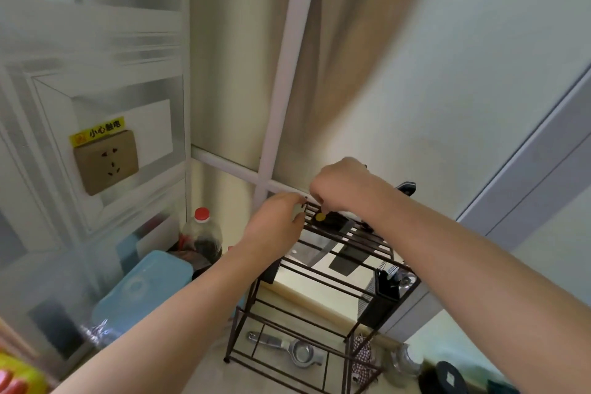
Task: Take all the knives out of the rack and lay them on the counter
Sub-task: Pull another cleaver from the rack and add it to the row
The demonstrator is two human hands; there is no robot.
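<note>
A dark metal rack [319,278] stands on the pale counter [211,374]. Knives sit in its top slots: a black handle with a yellow disc [320,217], a steel blade [319,253] and a dark blade [348,261] hanging below the bars, and another dark handle [406,188] at the back right. My left hand [271,230] pinches the rack's top left corner rail. Over the back of the rack's top, my right hand [342,185] is curled into a fist on a knife handle, which the fingers mostly hide.
Left of the rack are a dark bottle with a red cap [201,233] and a blue lidded box [144,291]. A metal squeezer [287,350] lies under the rack. A black holder [388,286] hangs on the rack's right end. A wall socket [107,161] is on the left wall.
</note>
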